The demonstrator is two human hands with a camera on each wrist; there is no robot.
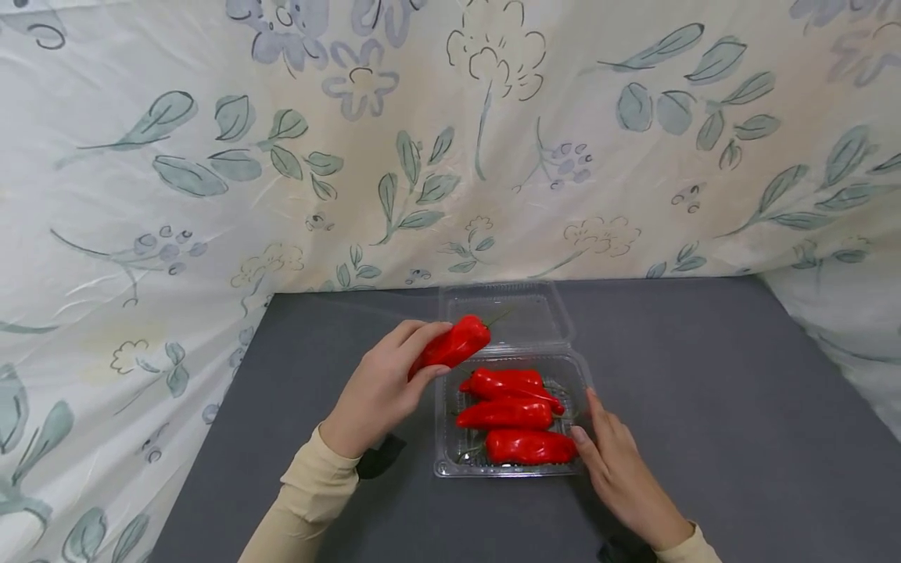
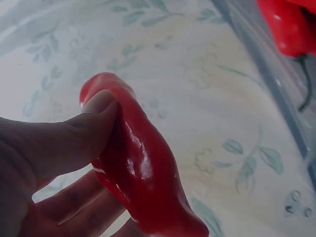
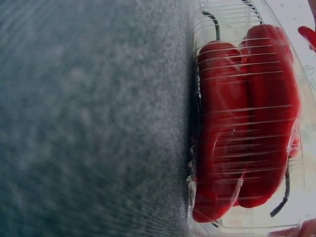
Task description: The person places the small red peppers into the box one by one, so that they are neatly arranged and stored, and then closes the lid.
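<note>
My left hand [image 1: 383, 383] holds a glossy red pepper [image 1: 457, 342] up over the left side of a clear plastic box. In the left wrist view the thumb presses on the pepper [image 2: 143, 163], with the fingers behind it. The box [image 1: 445, 461] lies on the table with several red peppers [image 1: 507, 414] side by side in its base. My right hand [image 1: 622, 461] rests at the box's right side, its fingers stretched along the wall and its thumb at the rim. Through the ribbed clear wall, the right wrist view shows peppers [image 3: 224, 133] with dark stems.
The box's clear lid [image 1: 507, 313] is folded back, flat on the table behind the base. A dark grey cloth [image 1: 690, 367] covers the table. A floral curtain [image 1: 422, 156] hangs along the back and both sides.
</note>
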